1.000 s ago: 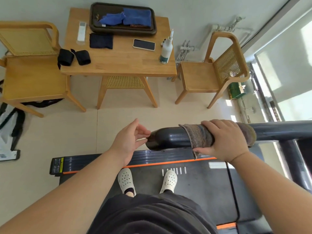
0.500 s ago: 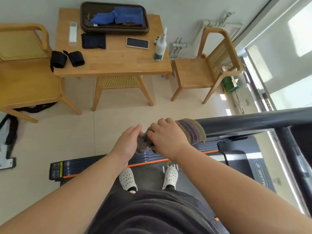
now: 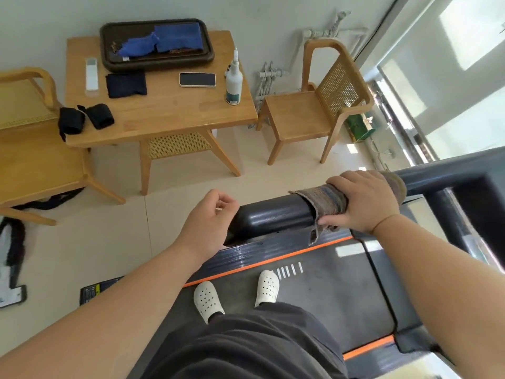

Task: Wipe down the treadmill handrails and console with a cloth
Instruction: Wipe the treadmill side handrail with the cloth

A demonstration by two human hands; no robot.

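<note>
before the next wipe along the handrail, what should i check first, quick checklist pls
1. Cloth wrapped round the handrail: ok.
2. Right hand grips the cloth on the rail: ok.
3. Cloth fully gathered: not ok, one corner hangs loose below the rail.
4. Left hand off the rail's end: cannot tell. It holds nothing, its fingers are loosely curled, and it is right by the end.
5. Shoes both on the belt: ok.
6. Console within reach: cannot tell, it is not in view.
</note>
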